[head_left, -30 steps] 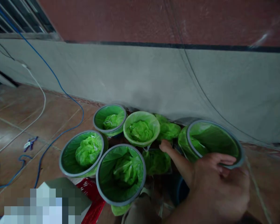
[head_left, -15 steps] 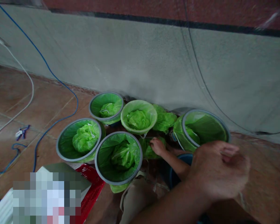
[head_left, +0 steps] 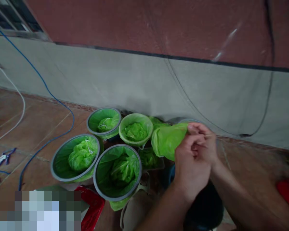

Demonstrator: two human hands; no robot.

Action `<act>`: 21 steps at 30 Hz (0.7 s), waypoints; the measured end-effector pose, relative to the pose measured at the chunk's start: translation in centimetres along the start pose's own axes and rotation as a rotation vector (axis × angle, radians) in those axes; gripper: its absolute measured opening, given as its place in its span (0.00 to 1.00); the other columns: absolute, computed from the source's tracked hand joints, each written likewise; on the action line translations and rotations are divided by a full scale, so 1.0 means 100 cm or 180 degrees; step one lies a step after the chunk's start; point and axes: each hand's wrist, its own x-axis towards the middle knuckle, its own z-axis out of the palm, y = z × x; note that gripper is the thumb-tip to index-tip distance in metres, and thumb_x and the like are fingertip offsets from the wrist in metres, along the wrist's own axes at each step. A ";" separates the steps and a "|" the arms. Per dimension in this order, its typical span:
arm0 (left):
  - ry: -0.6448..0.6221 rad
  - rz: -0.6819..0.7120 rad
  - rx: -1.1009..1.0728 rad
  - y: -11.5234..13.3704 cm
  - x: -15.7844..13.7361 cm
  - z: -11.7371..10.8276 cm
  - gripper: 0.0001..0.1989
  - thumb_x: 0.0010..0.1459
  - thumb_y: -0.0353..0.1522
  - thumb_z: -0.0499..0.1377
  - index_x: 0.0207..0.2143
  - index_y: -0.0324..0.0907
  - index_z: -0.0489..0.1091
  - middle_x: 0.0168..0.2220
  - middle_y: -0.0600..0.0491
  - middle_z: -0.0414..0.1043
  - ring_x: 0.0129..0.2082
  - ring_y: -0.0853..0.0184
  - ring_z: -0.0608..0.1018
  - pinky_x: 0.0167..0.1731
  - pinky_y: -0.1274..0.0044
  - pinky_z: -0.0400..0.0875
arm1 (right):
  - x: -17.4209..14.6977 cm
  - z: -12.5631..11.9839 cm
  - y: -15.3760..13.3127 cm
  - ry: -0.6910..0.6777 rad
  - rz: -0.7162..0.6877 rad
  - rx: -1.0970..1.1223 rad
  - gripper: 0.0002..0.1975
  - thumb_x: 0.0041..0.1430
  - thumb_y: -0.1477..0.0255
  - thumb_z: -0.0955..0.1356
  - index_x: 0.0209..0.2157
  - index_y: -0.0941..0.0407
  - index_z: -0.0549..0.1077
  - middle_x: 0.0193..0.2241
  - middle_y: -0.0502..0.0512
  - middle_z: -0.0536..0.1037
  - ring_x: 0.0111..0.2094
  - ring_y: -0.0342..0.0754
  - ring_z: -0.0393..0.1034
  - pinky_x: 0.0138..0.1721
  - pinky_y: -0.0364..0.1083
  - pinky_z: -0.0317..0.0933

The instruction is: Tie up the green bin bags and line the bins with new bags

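Both my hands are raised close together at the right of the bins, closed on a thin green plastic bag (head_left: 168,141). The fingertips of my right hand (head_left: 208,139) pinch the bag's upper right edge. My left hand (head_left: 194,163) is curled just in front, its fingers at the bag's right side; part of its grip is hidden. The bag hangs to the left of my hands. Nearest below it are a flat bundle of green plastic (head_left: 148,158) and a blue bin (head_left: 168,175), partly covered by my left arm. A dark rounded shape (head_left: 204,205) lies between my forearms.
Several grey-rimmed bins (head_left: 96,192) lined with green plastic, holding crumpled green bundles, stand on the tiled floor. A pale-rimmed lined bin (head_left: 122,140) is by the wall. A red crate (head_left: 93,208), blue cable (head_left: 50,141), white cable (head_left: 22,106) and purple-handled tool (head_left: 5,158) lie left.
My right hand has come up from between the bins and now holds a green bag beside my left hand. The large lined bin at the right no longer shows there. The view has tilted up.
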 end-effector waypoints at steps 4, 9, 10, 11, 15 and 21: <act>0.0626 0.0334 0.0637 0.002 0.002 -0.012 0.29 0.57 0.34 0.60 0.61 0.44 0.60 0.59 0.45 0.65 0.59 0.56 0.69 0.59 0.67 0.64 | -0.010 -0.057 -0.054 0.0325 -0.0133 0.0561 0.11 0.53 0.61 0.72 0.33 0.53 0.73 0.21 0.46 0.67 0.19 0.40 0.60 0.21 0.41 0.54; 0.0156 0.0437 0.0957 -0.020 0.015 -0.003 0.45 0.48 0.30 0.64 0.67 0.41 0.50 0.68 0.42 0.51 0.68 0.54 0.55 0.67 0.66 0.48 | -0.064 -0.115 -0.084 -0.0419 0.0354 0.1058 0.08 0.55 0.63 0.72 0.34 0.52 0.75 0.18 0.45 0.65 0.17 0.39 0.56 0.18 0.40 0.54; -0.0055 0.0501 0.0975 -0.022 0.015 0.000 0.45 0.47 0.30 0.65 0.67 0.41 0.51 0.68 0.43 0.52 0.68 0.54 0.56 0.67 0.66 0.48 | -0.074 -0.121 -0.083 -0.0660 0.0479 0.1127 0.09 0.55 0.63 0.73 0.33 0.52 0.75 0.18 0.45 0.66 0.16 0.38 0.56 0.18 0.39 0.53; -0.0266 0.0534 0.0960 -0.022 0.013 0.004 0.44 0.47 0.30 0.65 0.66 0.42 0.53 0.67 0.43 0.54 0.67 0.54 0.57 0.67 0.66 0.49 | -0.082 -0.126 -0.081 -0.0924 0.0596 0.1177 0.10 0.54 0.63 0.73 0.33 0.53 0.75 0.19 0.46 0.67 0.16 0.38 0.57 0.17 0.39 0.52; -0.0961 0.0451 0.0758 -0.022 -0.002 0.016 0.43 0.48 0.33 0.66 0.66 0.44 0.56 0.63 0.44 0.63 0.60 0.55 0.68 0.61 0.66 0.60 | -0.104 -0.131 -0.050 -0.1860 0.0879 0.1072 0.13 0.56 0.61 0.72 0.32 0.57 0.75 0.22 0.48 0.71 0.19 0.37 0.61 0.20 0.38 0.55; -0.1887 0.0399 0.1540 -0.017 -0.022 0.028 0.18 0.51 0.29 0.59 0.46 0.41 0.75 0.42 0.51 0.78 0.41 0.62 0.77 0.44 0.74 0.68 | -0.130 -0.139 0.002 -0.2149 0.0936 0.0855 0.15 0.55 0.59 0.72 0.31 0.57 0.73 0.24 0.47 0.72 0.23 0.39 0.64 0.28 0.40 0.61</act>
